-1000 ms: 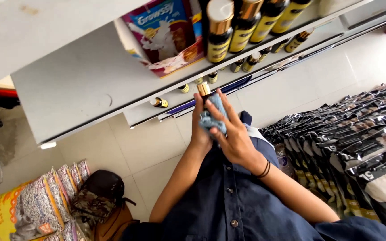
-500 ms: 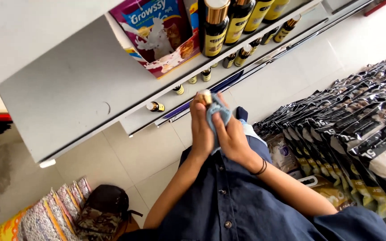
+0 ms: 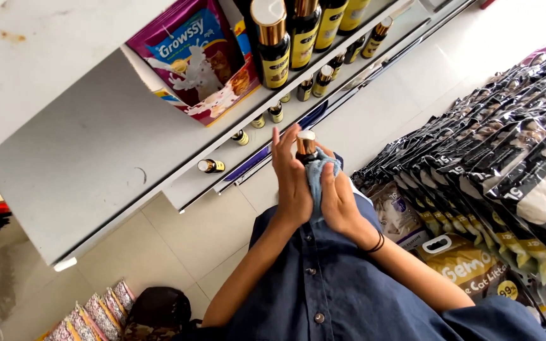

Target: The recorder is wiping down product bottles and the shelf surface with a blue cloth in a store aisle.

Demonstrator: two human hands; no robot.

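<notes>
In front of the grey shelf (image 3: 96,177), the left hand (image 3: 292,183) clasps a dark bottle (image 3: 306,150) with a gold cap, mostly hidden; the right hand (image 3: 339,202) presses a light-blue cloth (image 3: 317,180) against it.

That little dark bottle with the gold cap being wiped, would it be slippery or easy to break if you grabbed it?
The small dark bottle looks glossy, so probably slick, though the blue cloth around it should add grip. It may be glass, hence breakable. Both the left hand and right hand enclose it, so it seems light.
</notes>
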